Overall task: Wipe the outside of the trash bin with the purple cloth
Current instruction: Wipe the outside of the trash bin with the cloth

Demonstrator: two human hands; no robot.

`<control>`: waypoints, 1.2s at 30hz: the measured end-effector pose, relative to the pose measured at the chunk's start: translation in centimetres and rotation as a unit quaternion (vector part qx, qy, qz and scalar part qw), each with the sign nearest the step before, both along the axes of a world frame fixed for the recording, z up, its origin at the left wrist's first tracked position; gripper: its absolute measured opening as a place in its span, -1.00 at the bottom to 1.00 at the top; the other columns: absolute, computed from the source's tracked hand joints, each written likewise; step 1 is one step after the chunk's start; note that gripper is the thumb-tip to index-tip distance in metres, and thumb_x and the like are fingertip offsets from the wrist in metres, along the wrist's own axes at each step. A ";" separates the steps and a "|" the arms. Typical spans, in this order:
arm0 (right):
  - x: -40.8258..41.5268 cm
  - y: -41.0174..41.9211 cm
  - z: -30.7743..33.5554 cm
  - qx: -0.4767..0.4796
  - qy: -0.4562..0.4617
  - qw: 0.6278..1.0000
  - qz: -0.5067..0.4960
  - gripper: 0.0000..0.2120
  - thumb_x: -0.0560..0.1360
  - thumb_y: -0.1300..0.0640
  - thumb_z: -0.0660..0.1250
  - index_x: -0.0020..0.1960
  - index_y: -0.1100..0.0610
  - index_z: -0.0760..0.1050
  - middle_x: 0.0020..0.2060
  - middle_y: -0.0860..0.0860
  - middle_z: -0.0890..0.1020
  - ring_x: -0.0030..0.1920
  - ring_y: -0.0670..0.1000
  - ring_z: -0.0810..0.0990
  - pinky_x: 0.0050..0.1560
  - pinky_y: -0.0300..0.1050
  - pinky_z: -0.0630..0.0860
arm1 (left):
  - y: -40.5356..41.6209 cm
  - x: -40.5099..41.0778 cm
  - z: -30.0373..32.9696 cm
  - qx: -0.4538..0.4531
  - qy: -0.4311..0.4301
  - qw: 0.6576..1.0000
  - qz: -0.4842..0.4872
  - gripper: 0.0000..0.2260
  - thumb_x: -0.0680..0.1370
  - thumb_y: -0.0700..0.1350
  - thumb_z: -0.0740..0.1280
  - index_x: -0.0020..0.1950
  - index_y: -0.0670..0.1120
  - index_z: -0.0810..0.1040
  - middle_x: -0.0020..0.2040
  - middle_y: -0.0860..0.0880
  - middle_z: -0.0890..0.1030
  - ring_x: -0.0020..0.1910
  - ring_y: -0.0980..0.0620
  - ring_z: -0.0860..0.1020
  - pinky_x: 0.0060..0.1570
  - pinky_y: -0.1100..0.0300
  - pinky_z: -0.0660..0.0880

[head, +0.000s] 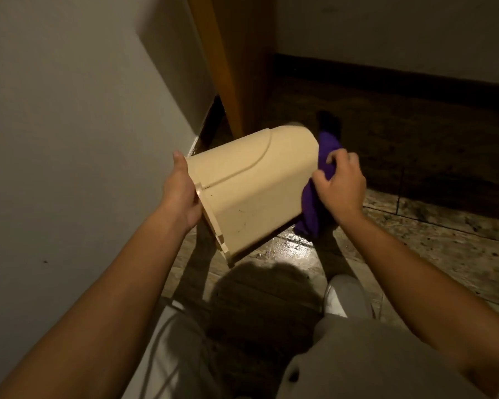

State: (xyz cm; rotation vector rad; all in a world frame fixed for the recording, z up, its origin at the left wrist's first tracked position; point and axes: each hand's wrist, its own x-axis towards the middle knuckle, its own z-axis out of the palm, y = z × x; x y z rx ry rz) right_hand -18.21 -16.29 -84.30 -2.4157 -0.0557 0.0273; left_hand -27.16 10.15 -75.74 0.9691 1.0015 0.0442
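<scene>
From the head camera, a cream plastic trash bin (251, 185), smooth with a curved moulded seam and small dark specks, is tipped on its side above the glossy, mottled floor (432, 243), near a pale wall (69, 139) and an orange-brown wooden post (231, 67). The left hand (182, 194) is clamped on the bin's flat rim end. The right hand (342, 184) grips a bunched, soft purple cloth (314, 203), pressing it against the bin's right side.
</scene>
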 end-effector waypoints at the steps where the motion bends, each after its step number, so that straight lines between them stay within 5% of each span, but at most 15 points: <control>1: 0.5 -0.1 0.6 0.014 0.007 1.000 -0.016 -0.74 0.48 0.03 0.38 0.12 0.06 0.48 0.10 0.08 0.53 0.00 0.12 0.57 -0.05 -0.08 0.39 | 0.0 -0.1 0.1 -0.016 -0.019 1.000 -0.002 -0.43 0.68 0.31 0.11 0.42 -0.11 0.51 0.23 -0.20 0.73 0.16 -0.20 0.73 0.14 -0.17 0.66; 4: 1.3 1.0 3.9 0.149 -0.006 0.988 -0.031 -0.75 0.49 0.04 0.36 0.16 0.01 0.57 0.07 -0.03 0.63 0.04 -0.08 0.57 0.03 -0.20 0.50 | -0.3 -0.5 0.4 -0.076 -0.094 0.992 -0.044 -0.52 0.70 0.21 0.16 0.44 -0.10 0.49 0.23 -0.21 0.73 0.24 -0.21 0.69 0.13 -0.16 0.66; 7: 1.9 3.6 8.4 0.263 0.020 0.964 -0.026 -0.87 0.58 0.04 0.33 0.02 0.00 0.65 -0.14 -0.16 0.66 -0.14 -0.33 0.58 -0.14 -0.46 0.44 | -1.0 -0.4 1.0 -0.111 -0.105 0.986 -0.069 -0.54 0.71 0.00 0.25 0.58 -0.10 0.32 0.25 -0.23 0.72 0.23 -0.23 0.70 0.05 -0.17 0.69; 10: 2.9 6.3 12.0 0.274 0.137 0.952 0.026 -0.67 0.63 -0.07 0.30 -0.10 0.15 0.67 -0.29 -0.09 0.62 -0.27 -0.24 0.59 -0.18 -0.23 0.48 | -1.5 -0.1 1.2 -0.099 -0.094 0.988 -0.071 -0.52 0.72 0.03 0.23 0.62 -0.06 0.27 0.38 -0.23 0.63 0.31 -0.25 0.64 0.18 -0.23 0.63; 13: 3.1 9.1 13.1 0.210 0.273 0.933 0.108 -0.66 0.59 -0.17 0.32 0.00 0.07 0.70 -0.14 -0.04 0.71 -0.12 -0.04 0.69 -0.12 -0.07 0.55 | -2.0 -0.2 1.1 -0.090 -0.093 0.989 -0.065 -0.52 0.71 0.08 0.23 0.60 -0.05 0.33 0.41 -0.21 0.61 0.33 -0.21 0.63 0.19 -0.18 0.62; 17: 1.9 12.9 11.6 0.161 0.149 0.969 0.112 -0.54 0.60 -0.24 0.33 0.35 0.04 0.50 0.15 -0.06 0.61 0.09 -0.03 0.61 0.04 -0.11 0.53 | -2.2 -0.3 0.9 -0.113 -0.116 0.984 -0.077 -0.48 0.71 0.20 0.15 0.57 -0.06 0.40 0.40 -0.21 0.63 0.31 -0.17 0.65 0.15 -0.12 0.66; 22: -3.0 11.7 6.8 0.076 0.000 0.967 0.241 -0.27 0.58 -0.27 0.32 0.64 -0.03 0.18 0.58 0.09 0.34 0.54 0.14 0.32 0.49 0.13 0.33 | -0.8 -0.7 0.8 -0.122 -0.135 0.982 -0.060 -0.37 0.70 0.30 -0.02 0.55 -0.10 0.43 0.42 -0.23 0.61 0.38 -0.21 0.60 0.35 -0.20 0.53; 24: -3.6 11.6 6.0 0.105 -0.029 0.970 0.219 -0.34 0.63 -0.21 0.31 0.64 -0.01 0.20 0.58 0.09 0.36 0.56 0.13 0.31 0.52 0.18 0.33 | -1.0 -0.9 0.8 -0.113 -0.126 0.983 -0.074 -0.37 0.70 0.30 -0.03 0.58 -0.08 0.40 0.45 -0.22 0.59 0.42 -0.21 0.57 0.40 -0.21 0.48; 28: -1.4 13.2 8.1 0.159 -0.042 0.969 0.184 -0.50 0.65 -0.17 0.27 0.53 -0.02 0.37 0.38 0.00 0.57 0.31 0.03 0.56 0.24 0.08 0.58 | -2.1 -0.8 1.1 -0.092 -0.130 0.982 -0.104 -0.40 0.70 0.29 -0.01 0.58 -0.05 0.40 0.46 -0.22 0.57 0.45 -0.23 0.54 0.49 -0.27 0.38; 36: -4.2 13.1 8.6 0.097 -0.167 0.945 0.262 -0.67 0.58 0.03 0.38 0.32 0.05 0.62 0.28 0.12 0.61 0.28 0.13 0.51 0.23 0.06 0.50 | -2.2 -1.5 1.5 -0.110 -0.149 0.977 -0.104 -0.42 0.70 0.27 0.05 0.57 -0.07 0.40 0.45 -0.24 0.57 0.44 -0.22 0.54 0.49 -0.25 0.40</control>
